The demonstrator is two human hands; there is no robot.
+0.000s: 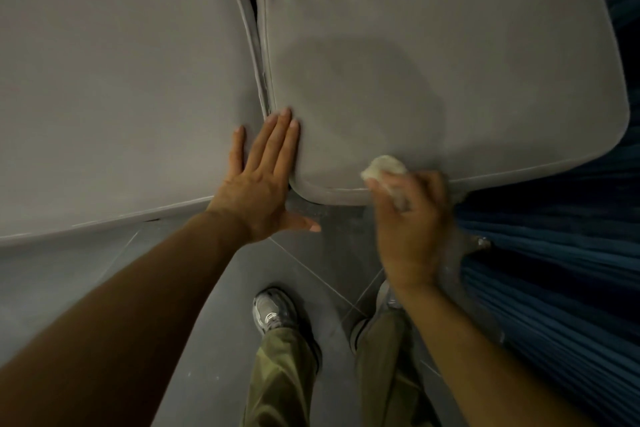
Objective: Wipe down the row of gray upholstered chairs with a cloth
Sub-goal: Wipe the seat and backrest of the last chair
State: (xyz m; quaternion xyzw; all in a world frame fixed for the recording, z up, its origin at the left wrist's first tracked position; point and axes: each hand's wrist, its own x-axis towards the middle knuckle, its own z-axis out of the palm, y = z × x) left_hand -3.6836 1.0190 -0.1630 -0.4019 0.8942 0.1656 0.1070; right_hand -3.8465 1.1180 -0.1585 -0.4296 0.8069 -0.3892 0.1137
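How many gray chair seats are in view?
2. The left seat fills the left side; the right seat has the cloth at its front edge. More may lie outside the frame.

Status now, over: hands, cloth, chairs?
Left hand flat, bridging left seat and right seat. Right hand grips cloth at its front edge. Nothing in the way.

Seat tops open; gap and right flank obstructed.

The left seat (121, 80) and right seat (433, 62) stand nearly touching, and the gap (258, 62) between them is a narrow slot. The left hand (263, 180) lies flat across its front end. Both seat tops offer broad free surface behind the hands. The right hand (412, 229), gripping a cloth (384, 170), occupies the right seat's front edge. A blue curtain (554, 270) hangs just beside that seat and hand, closing the right side. The floor (214, 288) before the seats is passable, save for two shoes (273, 310).
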